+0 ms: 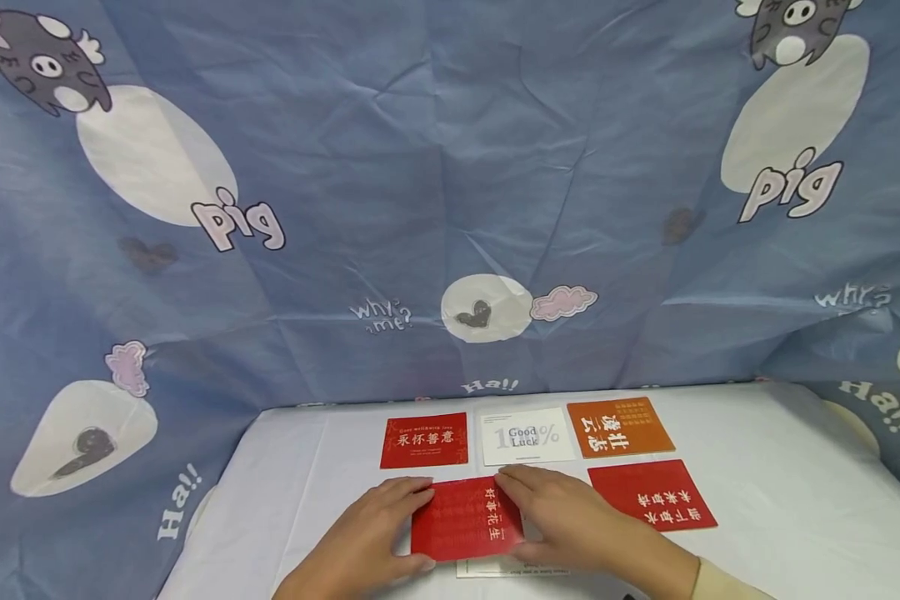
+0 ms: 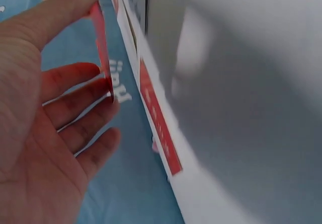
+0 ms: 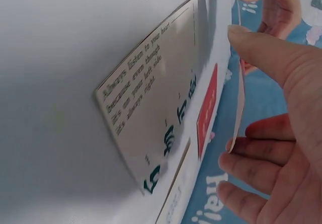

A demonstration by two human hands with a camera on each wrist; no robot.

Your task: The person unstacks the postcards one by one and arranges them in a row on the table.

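A red card (image 1: 461, 518) with pale characters is held between both hands, raised over the white cloth. My left hand (image 1: 371, 533) pinches its left side, thumb on the near edge and fingers at the far edge. On the right side, my right hand (image 1: 570, 512) grips it the same way. In the left wrist view the card (image 2: 102, 45) shows nearly edge-on, and the right wrist view also has it as a thin strip (image 3: 239, 103). Beneath it lies a white card (image 3: 158, 93) with printed lines and dark green characters, mostly hidden in the head view.
Behind the hands a red card (image 1: 424, 442), a white "Good Luck" card (image 1: 523, 446) and an orange card (image 1: 621, 427) lie in a row. Another red card (image 1: 652, 496) is beside the right forearm. A blue patterned curtain (image 1: 330, 250) hangs behind the white table (image 1: 292, 467).
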